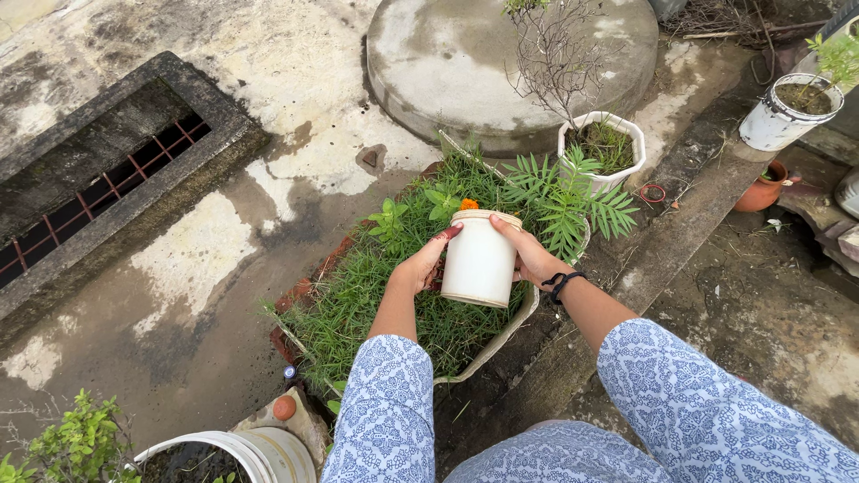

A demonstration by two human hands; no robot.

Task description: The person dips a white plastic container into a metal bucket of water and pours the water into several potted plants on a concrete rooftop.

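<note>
Both of my hands hold a white plastic jar (480, 261) above a low planter (501, 340) full of grass-like green plants. My left hand (420, 264) grips the jar's left side and my right hand (530, 255) wraps its right side. The jar is tilted away from me, its mouth toward the greenery. An orange marigold flower (469, 204) shows just past the jar's rim. A black band (562, 283) sits on my right wrist. My sleeves are blue and white patterned.
A round concrete slab (501, 63) lies ahead, with a white pot (601, 148) holding a bare shrub at its edge. A white pot (787, 112) and a clay pot (762, 190) stand at right. A grated drain (98, 192) is left. A white bucket (228, 454) sits near my knee.
</note>
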